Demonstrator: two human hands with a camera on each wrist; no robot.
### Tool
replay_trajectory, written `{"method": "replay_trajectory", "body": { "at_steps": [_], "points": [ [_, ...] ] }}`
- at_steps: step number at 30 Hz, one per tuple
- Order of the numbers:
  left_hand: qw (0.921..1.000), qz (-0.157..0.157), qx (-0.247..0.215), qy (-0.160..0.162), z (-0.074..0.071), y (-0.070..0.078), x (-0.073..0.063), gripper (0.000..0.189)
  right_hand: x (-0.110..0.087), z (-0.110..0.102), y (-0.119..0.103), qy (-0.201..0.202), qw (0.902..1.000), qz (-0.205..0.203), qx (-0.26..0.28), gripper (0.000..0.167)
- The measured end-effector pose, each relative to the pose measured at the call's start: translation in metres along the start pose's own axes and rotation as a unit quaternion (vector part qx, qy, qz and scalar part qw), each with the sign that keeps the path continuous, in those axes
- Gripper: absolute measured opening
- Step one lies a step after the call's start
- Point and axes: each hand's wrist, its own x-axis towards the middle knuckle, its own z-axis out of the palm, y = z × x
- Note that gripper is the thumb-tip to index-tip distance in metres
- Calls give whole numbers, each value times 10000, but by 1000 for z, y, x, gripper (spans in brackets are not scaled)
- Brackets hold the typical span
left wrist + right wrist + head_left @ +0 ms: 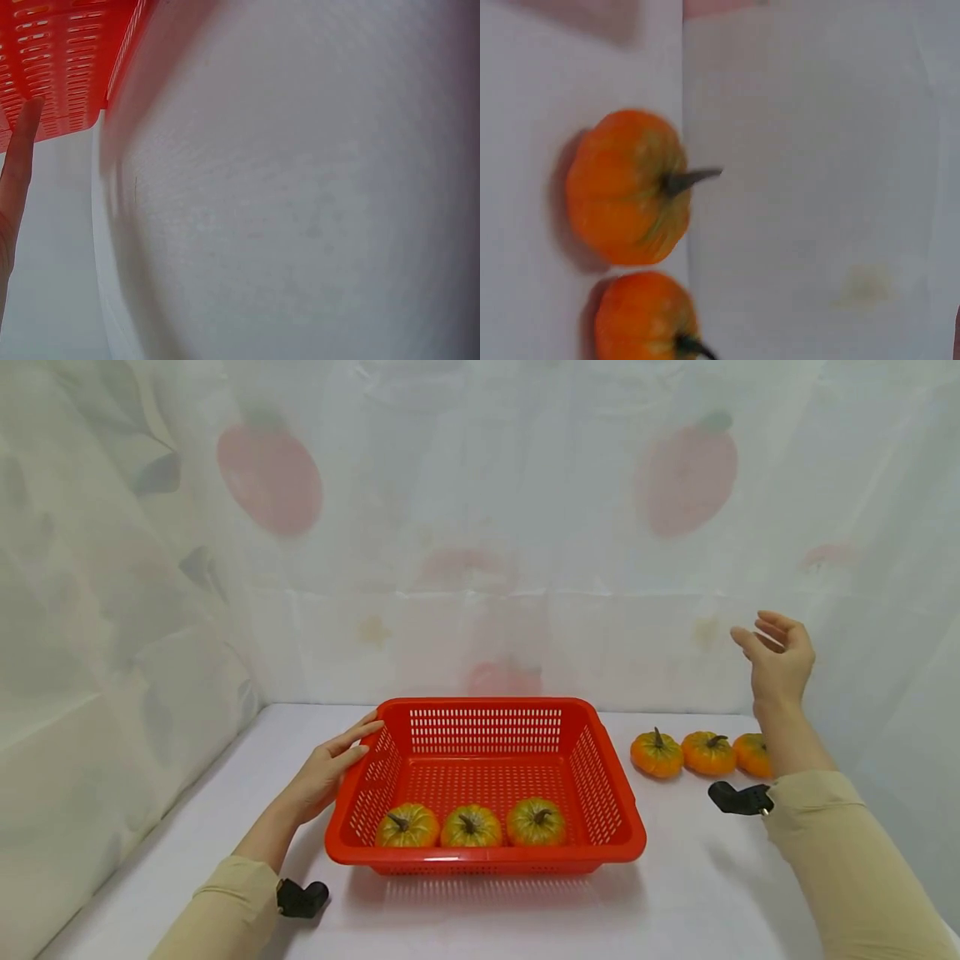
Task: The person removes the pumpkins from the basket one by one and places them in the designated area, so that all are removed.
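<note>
A red plastic basket [480,855] with slotted walls stands in the middle of the table. Inside it, along the near wall, three small orange-green pumpkins sit in a row: left [407,826], middle [471,827] and right [536,822]. My left hand [324,777] touches the basket's left side with extended fingers; in the left wrist view one finger [21,161] lies against the slotted wall. My right hand [782,664] is raised at the right, its fingers loosely bent and holding nothing. Near it on the table are three more pumpkins: one [657,754], another [708,753] and a third [752,755] partly hidden by my wrist.
The table [450,927] has a white cover. Behind it hangs a pale curtain [480,527] with faded fruit prints, and another patterned sheet [112,652] closes the left side. Black wrist devices, left [302,899] and right [738,798], stick out from my sleeves.
</note>
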Motion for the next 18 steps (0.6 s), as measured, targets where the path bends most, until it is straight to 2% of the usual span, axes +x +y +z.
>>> {"method": "replay_trajectory", "body": {
  "at_steps": [4,9,13,18],
  "points": [
    [10000,-15,-50,-6,1,1,0,53,-9,23,-7,-591,9971,-109,469,33],
    [9999,-10,-112,-4,2,2,0,53,-24,49,-12,-1421,9878,-306,559,30],
    [9998,59,-164,-55,2,2,0,54,-38,70,-17,-2062,9763,-492,426,28],
    [9996,124,-244,-103,3,1,-1,54,-53,95,-23,-2855,9564,-536,312,32]
  ]
}}
